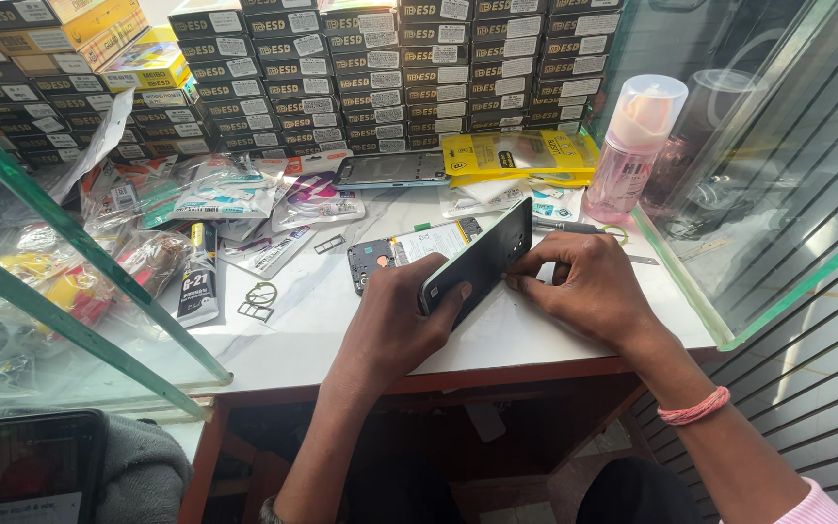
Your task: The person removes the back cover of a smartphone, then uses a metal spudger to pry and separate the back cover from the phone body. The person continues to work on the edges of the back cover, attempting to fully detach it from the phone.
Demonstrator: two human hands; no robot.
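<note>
Here left hand (395,320) grips dark phone panel (477,260); right hand (589,286) fingertips pinch its edge.

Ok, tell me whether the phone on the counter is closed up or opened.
Opened. The phone body lies flat on the counter with its internals exposed, while the left hand and right hand hold the dark panel tilted up, off it.
</note>
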